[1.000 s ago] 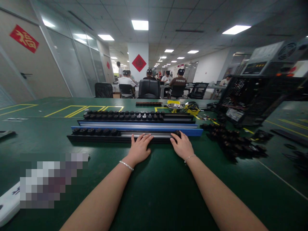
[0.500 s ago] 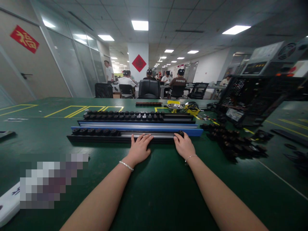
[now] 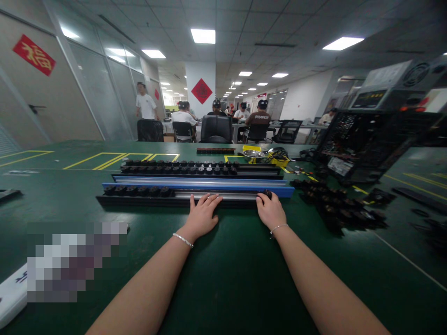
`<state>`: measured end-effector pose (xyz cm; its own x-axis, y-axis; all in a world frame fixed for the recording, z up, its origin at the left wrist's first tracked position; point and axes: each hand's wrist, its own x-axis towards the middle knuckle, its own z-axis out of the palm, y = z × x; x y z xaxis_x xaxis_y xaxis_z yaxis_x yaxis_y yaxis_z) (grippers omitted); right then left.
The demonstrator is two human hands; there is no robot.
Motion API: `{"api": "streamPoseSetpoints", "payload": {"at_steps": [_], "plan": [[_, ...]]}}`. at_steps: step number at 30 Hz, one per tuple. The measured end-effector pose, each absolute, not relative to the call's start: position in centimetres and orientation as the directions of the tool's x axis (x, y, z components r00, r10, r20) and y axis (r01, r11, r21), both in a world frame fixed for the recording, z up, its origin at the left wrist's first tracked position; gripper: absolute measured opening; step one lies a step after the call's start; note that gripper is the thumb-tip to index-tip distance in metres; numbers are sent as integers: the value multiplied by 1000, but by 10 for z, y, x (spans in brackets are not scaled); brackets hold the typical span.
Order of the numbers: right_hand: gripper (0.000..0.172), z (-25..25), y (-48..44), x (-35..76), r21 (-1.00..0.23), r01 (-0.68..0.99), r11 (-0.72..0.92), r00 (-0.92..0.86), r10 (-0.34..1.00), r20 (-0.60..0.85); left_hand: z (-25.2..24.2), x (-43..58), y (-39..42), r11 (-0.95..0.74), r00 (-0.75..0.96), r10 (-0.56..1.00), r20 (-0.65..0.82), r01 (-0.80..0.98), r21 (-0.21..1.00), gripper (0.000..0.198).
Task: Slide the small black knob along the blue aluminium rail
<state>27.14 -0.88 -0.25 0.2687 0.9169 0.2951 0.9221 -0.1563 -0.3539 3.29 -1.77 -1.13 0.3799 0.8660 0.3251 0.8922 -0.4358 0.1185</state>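
Touches the near side of the black rail with the left hand, fingers spread. Pinches 1 small black part between the fingers of the right hand, toward the right end of the black rail. At the left end of the black rail, a row of round parts. Just behind the black rail, a blue rail; farther behind, another dark rail. Right of the black rail, on the surface, a heap of dark pieces.
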Motion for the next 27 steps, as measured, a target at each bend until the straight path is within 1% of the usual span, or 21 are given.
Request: {"api": "streamPoseSetpoints", "payload": {"at_steps": [5, 11, 18, 22, 24, 27], "plan": [[43, -2, -9, 273, -379, 909, -172, 295, 909, 294, -11, 34, -18, -420, 367, 877, 310, 899, 125, 63], [43, 0, -9, 277, -414, 879, -236, 388, 859, 335, -12, 33, -17, -427, 375, 871, 319, 897, 113, 64], [36, 2, -9, 289, -349, 906, -241, 388, 803, 452, -13, 32, -17, -447, 383, 861, 335, 884, 140, 63], [36, 9, -14, 309, -334, 884, -327, 448, 798, 403, -13, 32, -16, -445, 381, 863, 332, 885, 141, 63], [40, 13, -17, 321, -335, 860, -385, 492, 801, 342, -13, 33, -17, -450, 384, 861, 335, 880, 149, 63], [44, 18, -21, 338, -278, 845, -457, 520, 823, 229, -12, 33, -17, -457, 388, 858, 336, 876, 155, 62]]}}
